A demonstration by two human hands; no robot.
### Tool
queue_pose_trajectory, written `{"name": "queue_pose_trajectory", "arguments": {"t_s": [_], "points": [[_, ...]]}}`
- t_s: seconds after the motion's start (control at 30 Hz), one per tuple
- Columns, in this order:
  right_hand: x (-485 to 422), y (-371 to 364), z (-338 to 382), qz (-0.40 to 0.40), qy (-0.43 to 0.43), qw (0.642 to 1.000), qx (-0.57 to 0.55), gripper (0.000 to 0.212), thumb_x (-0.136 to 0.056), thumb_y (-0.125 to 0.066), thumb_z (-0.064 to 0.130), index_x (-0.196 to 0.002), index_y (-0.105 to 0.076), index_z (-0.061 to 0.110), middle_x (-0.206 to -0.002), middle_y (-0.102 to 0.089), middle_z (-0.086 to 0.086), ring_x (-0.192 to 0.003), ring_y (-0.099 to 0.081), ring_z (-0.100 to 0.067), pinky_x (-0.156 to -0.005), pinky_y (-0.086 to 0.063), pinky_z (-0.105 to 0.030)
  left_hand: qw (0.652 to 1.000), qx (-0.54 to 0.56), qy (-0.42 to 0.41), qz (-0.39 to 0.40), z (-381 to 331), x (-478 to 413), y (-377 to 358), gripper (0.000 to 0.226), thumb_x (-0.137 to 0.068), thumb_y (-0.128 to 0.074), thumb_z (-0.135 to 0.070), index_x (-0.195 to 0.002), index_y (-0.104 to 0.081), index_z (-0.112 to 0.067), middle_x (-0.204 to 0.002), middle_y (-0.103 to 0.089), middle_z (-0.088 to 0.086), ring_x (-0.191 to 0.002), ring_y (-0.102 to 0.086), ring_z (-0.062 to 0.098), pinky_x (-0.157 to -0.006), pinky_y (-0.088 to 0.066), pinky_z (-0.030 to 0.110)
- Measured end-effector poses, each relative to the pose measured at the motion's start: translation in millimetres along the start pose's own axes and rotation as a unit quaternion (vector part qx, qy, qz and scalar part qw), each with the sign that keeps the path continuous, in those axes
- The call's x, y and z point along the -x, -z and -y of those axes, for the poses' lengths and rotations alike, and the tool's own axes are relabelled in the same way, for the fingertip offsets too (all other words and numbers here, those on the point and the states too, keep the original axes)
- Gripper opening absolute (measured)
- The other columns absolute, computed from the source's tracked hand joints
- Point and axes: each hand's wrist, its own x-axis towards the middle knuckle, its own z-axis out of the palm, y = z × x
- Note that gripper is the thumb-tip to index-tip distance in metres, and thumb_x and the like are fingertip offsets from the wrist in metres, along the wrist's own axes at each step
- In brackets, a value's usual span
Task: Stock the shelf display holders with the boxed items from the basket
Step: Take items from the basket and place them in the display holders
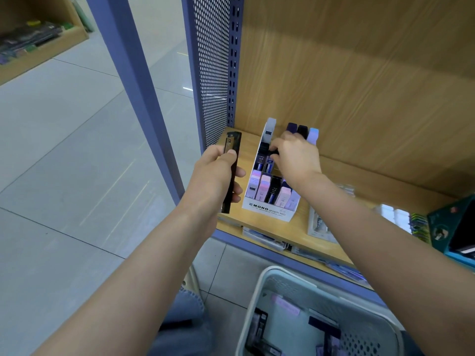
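Holding a slim black box [232, 176] mid-length in the curled left hand [214, 173], just left of the display holder [267, 213] on the shelf [300, 228]. Probably light, stiff and slick, so gripping its long edges. Pinching a dark box [273, 152] in the holder's back row with the right hand [297, 159].

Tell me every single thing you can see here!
display holder: one, white, on the shelf.
slim boxes: five in its front row, more behind; lilac, pink, black.
long box: one, black, in the left hand.
basket: one, pale grey, below the shelf.
basket boxes: several, black and lilac, inside it.
shelf: one, wooden, blue-edged.
mesh panel: one, blue, left of the shelf.
teal box: one, right end of the shelf.
left hand: grips the long box.
right hand: over the holder, fingers pinching a dark box.
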Motion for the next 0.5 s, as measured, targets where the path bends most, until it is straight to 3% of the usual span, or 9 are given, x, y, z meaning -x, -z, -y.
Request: {"name": "queue_pose_trajectory", "arguments": {"t_s": [0.1,0.17,0.2,0.27,0.33,0.43,0.5], "points": [[3,2,1,-0.006,0.024,1.0,0.004,0.031,-0.088,-0.056,0.001,-0.114,-0.065,0.016,-0.114,-0.056,-0.004,-0.103,-0.051,-0.023,-0.065,-0.039,-0.031,1.0,-0.015,-0.008,0.011,-3,1,0,0.017,-0.1,-0.041,-0.022,-0.103,-0.056,-0.016,-0.07,-0.057,0.0,-0.048,-0.048,0.012,-0.04,-0.042,0.014],[11,14,0,-0.006,0.008,0.992,-0.129,0.034,-0.092,-0.051,0.003,-0.123,-0.059,0.014,-0.119,-0.055,-0.004,-0.102,-0.053,-0.02,-0.074,-0.045,-0.031,0.999,-0.026,-0.011,0.025,-4,1,-3,0.018,-0.099,-0.041,-0.021,-0.1,-0.059,-0.017,-0.07,-0.057,0.0,-0.048,-0.048,0.011,-0.041,-0.042,0.014],[17,23,-1,-0.003,0.0,0.974,-0.227,0.033,-0.093,-0.051,0.004,-0.124,-0.057,0.013,-0.119,-0.055,-0.003,-0.095,-0.055,-0.013,-0.079,-0.046,-0.027,0.999,-0.03,-0.011,0.036,-4,2,-5,0.02,-0.099,-0.041,-0.021,-0.099,-0.06,-0.017,-0.068,-0.056,0.0,-0.047,-0.047,0.011,-0.041,-0.041,0.014],[35,44,-1,-0.011,0.007,0.917,-0.399,0.034,-0.09,-0.057,0.005,-0.122,-0.056,0.016,-0.111,-0.056,0.0,-0.073,-0.053,0.0,-0.073,-0.042,-0.013,0.997,-0.049,-0.013,0.065,-2,4,-11,0.022,-0.098,-0.041,-0.02,-0.1,-0.062,-0.015,-0.063,-0.055,-0.001,-0.042,-0.045,0.01,-0.04,-0.038,0.015],[55,65,-7,-0.005,0.032,0.872,-0.488,0.036,-0.085,-0.064,0.005,-0.116,-0.057,0.021,-0.108,-0.059,0.0,-0.067,-0.053,-0.002,-0.067,-0.041,-0.008,0.992,-0.071,-0.012,0.109,3,8,-18,0.023,-0.097,-0.041,-0.021,-0.093,-0.064,-0.017,-0.059,-0.054,-0.003,-0.04,-0.043,0.01,-0.04,-0.035,0.017],[86,88,-28,-0.007,0.079,0.868,-0.489,0.034,-0.081,-0.068,0.004,-0.107,-0.062,0.026,-0.102,-0.06,0.0,-0.074,-0.057,-0.009,-0.072,-0.046,-0.017,0.981,-0.088,0.011,0.173,13,10,-33,0.032,-0.095,-0.042,-0.023,-0.075,-0.067,-0.021,-0.051,-0.048,-0.002,-0.034,-0.04,0.011,-0.035,-0.032,0.018],[104,96,-47,-0.006,0.091,0.872,-0.481,0.031,-0.08,-0.07,0.006,-0.099,-0.065,0.029,-0.094,-0.059,0.006,-0.077,-0.059,-0.012,-0.076,-0.047,-0.021,0.969,-0.093,0.026,0.226,19,10,-48,0.027,-0.092,-0.045,-0.025,-0.079,-0.068,-0.018,-0.052,-0.046,0.0,-0.029,-0.037,0.013,-0.03,-0.028,0.017]]}}
